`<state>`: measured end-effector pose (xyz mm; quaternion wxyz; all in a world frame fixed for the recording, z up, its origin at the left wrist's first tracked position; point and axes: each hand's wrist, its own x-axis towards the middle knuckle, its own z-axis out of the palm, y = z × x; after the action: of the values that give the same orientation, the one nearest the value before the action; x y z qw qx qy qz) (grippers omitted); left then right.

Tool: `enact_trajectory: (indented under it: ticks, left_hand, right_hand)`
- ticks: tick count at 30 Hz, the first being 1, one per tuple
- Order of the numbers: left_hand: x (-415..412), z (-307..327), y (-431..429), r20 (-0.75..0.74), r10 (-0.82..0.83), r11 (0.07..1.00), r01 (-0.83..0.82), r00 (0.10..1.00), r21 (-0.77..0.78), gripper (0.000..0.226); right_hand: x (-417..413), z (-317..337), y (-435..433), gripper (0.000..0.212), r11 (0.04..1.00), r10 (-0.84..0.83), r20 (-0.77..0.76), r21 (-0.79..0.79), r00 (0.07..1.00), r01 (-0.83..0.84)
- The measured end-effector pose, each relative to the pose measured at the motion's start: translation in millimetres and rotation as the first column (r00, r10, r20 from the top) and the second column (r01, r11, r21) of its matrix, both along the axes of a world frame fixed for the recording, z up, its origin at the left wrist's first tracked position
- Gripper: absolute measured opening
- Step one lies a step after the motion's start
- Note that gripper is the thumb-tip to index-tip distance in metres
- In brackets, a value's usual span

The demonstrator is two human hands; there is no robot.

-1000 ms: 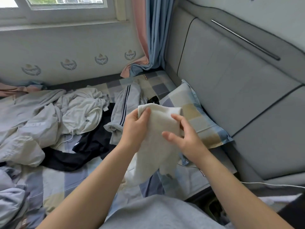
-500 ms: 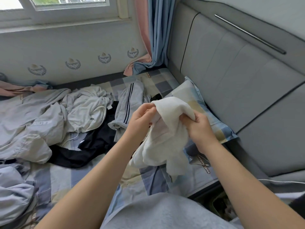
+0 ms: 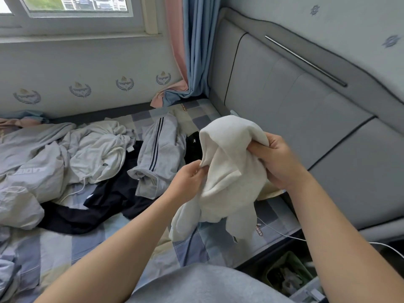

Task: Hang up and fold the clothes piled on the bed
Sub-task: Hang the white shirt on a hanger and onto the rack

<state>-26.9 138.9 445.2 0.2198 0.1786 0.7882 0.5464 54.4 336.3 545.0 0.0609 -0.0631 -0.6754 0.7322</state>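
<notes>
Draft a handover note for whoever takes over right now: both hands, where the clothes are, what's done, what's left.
Left grip: pinches the cream garment at its left edge.
Right grip: holds the same garment's bunched top.
The garment hangs crumpled above the bed, not folded.
Piled on the bed: striped grey garment, white drawstring top, black garment, pale grey garment.
Done: nothing visibly folded or hung.
Left: fold or hang all of them.

The checked bed (image 3: 54,248) carries, left of the left grip (image 3: 188,182), grey striped trousers (image 3: 159,154), a black garment (image 3: 105,200) and a white hoodie (image 3: 98,152). A white cable (image 3: 282,233) lies below the right grip (image 3: 277,162).
</notes>
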Motion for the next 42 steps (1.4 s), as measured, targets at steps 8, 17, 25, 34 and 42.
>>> enact_trajectory:
  ticks: [8, 17, 25, 34, 42]
  left_hand:
    - [-4.2, -2.1, -22.1, -0.124, 0.209, 0.977, -0.201, 0.970, 0.076, 0.041]
    - [0.4, 21.1, -26.2, -0.285, 0.174, 0.982, -0.189, 0.943, -0.028, 0.042]
    - [7.3, 56.6, -41.5, -0.408, -0.257, 0.964, 0.204, 0.876, -0.169, 0.036]
    - [8.1, 4.8, -57.1, -0.420, -0.092, 0.961, -0.030, 0.903, -0.276, 0.019]
    - [17.0, -69.5, -69.0, -0.108, 0.130, 0.852, -0.167, 0.986, -0.495, 0.016]
  right_hand:
    - [-6.9, -13.3, 24.9, 0.020, 0.921, -0.300, 0.013, 0.265, 0.954, 0.286]
    - [1.9, -34.2, 26.4, 0.040, 0.759, -0.339, -0.066, 0.570, 0.938, 0.315]
    - [-2.8, -47.6, -40.6, 0.059, 0.564, 0.234, 0.240, 0.756, 0.942, -0.332]
    - [-11.6, -29.9, -51.9, 0.014, 0.856, 0.101, -0.115, 0.517, 0.988, -0.027]
    - [-21.9, -30.8, -28.6, 0.017, 0.842, -0.190, -0.178, 0.476, 0.966, 0.254]
